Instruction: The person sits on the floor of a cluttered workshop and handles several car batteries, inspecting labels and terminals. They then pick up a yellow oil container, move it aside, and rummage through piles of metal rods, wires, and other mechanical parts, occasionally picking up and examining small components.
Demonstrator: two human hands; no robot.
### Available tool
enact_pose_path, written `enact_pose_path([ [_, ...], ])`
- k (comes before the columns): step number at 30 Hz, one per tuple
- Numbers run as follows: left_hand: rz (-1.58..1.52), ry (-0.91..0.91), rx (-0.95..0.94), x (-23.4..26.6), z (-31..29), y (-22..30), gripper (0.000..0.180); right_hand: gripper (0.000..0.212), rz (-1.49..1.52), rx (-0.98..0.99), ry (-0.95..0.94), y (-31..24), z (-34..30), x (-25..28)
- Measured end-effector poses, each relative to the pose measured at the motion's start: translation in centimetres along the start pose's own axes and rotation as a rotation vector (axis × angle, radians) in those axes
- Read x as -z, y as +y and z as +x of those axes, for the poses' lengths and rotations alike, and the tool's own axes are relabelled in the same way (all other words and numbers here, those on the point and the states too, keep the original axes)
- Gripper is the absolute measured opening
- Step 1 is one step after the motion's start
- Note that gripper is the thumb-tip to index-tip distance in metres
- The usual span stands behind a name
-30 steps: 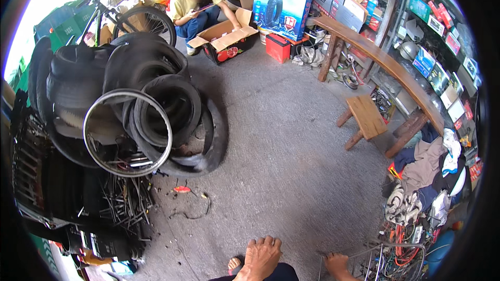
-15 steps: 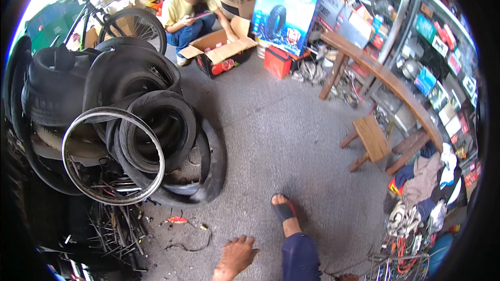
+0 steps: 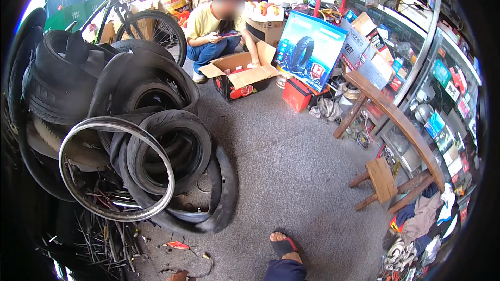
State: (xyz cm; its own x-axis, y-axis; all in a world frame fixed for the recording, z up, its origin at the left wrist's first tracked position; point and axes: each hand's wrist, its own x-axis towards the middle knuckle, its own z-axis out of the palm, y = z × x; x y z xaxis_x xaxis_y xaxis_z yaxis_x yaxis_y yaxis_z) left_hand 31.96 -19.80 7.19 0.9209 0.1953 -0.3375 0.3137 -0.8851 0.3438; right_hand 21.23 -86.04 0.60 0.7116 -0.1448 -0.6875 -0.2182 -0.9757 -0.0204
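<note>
Only a small part of my left hand shows at the lower edge, so its fingers are mostly cut off. Close to it on the floor lie a thin dark cord and a small red scrap. My right hand is outside the picture. My foot in a dark sandal stands on the grey floor. To the left, a bare wheel rim leans on a heap of black tires.
Thin rods lie below the rim. Ahead, a person squats with one hand in an open cardboard box. At right stand a small wooden stool, a long bench and glass cases. A bicycle stands far left.
My left hand has dropped to the lower edge and left. A bit of my right hand at the bottom has gone out of sight. The view has tilted up, so the surroundings sit lower.
</note>
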Motion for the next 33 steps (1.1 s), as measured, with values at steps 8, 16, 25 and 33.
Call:
enact_pose_path([
  [8,-0.769,-0.053,0.412,2.3,2.0,5.2,0.044,0.051,0.100,0.244,0.021,-16.5,25.9,14.6],
  [16,-2.402,0.087,0.801,-3.6,-6.2,12.5,0.035,0.048,0.639,0.511,-0.569,-32.1,31.8,14.1],
  [25,-1.779,0.442,0.812,5.9,-3.8,11.3,0.036,0.050,0.373,0.660,-0.444,-34.7,29.8,13.4],
  [33,-1.139,0.344,0.805,19.1,3.4,17.3,0.030,0.046,0.349,0.637,-0.491,-35.7,27.2,16.1],
])
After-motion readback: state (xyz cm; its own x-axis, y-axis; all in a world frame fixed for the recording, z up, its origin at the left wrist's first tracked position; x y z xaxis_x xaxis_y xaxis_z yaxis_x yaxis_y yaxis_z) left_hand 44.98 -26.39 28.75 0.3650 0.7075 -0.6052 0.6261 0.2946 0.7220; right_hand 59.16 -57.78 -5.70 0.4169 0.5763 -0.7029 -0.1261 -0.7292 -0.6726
